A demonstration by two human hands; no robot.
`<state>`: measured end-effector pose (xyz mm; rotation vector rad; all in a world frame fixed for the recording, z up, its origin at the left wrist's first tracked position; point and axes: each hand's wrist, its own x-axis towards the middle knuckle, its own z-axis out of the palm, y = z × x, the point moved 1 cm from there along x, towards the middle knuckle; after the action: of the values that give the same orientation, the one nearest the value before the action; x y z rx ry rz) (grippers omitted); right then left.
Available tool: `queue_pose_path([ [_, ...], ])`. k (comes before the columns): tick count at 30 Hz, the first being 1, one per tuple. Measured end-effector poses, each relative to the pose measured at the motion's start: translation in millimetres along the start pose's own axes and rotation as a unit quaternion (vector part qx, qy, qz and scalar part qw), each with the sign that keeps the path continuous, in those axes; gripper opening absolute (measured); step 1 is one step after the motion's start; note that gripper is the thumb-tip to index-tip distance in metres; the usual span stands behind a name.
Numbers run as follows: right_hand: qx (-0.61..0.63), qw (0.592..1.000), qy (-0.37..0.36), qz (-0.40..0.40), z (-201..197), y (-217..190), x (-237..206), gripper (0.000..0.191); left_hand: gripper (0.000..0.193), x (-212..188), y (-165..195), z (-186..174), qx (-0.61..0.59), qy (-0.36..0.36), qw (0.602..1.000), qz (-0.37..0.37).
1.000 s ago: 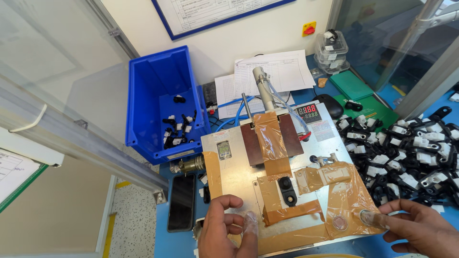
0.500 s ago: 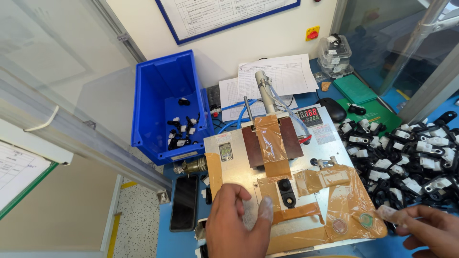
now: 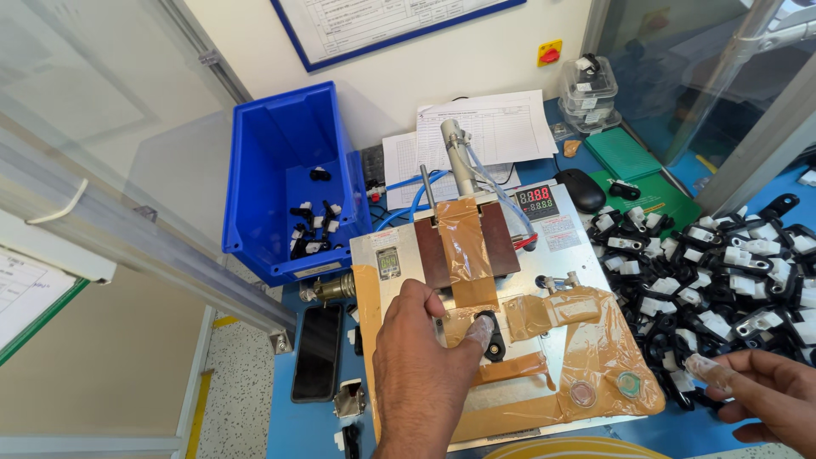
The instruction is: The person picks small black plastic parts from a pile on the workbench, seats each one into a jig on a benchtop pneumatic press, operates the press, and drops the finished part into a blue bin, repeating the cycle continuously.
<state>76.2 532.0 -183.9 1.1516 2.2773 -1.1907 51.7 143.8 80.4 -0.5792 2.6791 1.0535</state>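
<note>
My left hand (image 3: 422, 374) reaches over a metal fixture plate (image 3: 544, 255) patched with brown tape. Its fingertip, in a thin finger cot, presses on a small black part (image 3: 491, 338) seated in the middle of the plate. My right hand (image 3: 759, 393) hovers at the lower right beside a heap of black and white plastic parts (image 3: 722, 272). Its fingers are apart and hold nothing that I can see. Two round buttons (image 3: 605, 389) sit under tape at the plate's front right corner.
A blue bin (image 3: 280, 170) with a few black and white parts stands at the left. Papers (image 3: 493, 132), a digital display (image 3: 536, 202), a vertical cylinder (image 3: 459, 153), a black mouse (image 3: 585, 189) and a green pad (image 3: 633, 157) lie behind the plate. A phone (image 3: 317, 351) lies at the left.
My left hand has moved from the plate's front edge up to the black part at its middle. My right hand has drawn back from the plate's corner toward the heap of parts.
</note>
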Motion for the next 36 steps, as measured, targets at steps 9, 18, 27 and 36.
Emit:
queue_pose_path([
  [9,-0.052,0.994,-0.013,-0.094,-14.1,-8.8,6.0,0.053,0.053,5.2,0.7,6.0,-0.013,0.008,0.999,-0.036],
  [18,-0.345,0.898,-0.011,-0.274,10.9,-127.9,-65.8,0.046,0.050,9.4,-5.1,12.0,-0.005,0.044,0.999,0.028],
  [27,-0.351,0.883,0.021,-0.311,24.5,-134.0,-52.8,0.040,0.048,9.2,-0.9,6.9,0.006,0.009,1.000,-0.004],
  [36,0.128,0.973,-0.123,-0.150,11.7,-43.7,22.0,0.032,0.045,16.0,-4.1,16.1,0.032,0.011,0.999,0.021],
])
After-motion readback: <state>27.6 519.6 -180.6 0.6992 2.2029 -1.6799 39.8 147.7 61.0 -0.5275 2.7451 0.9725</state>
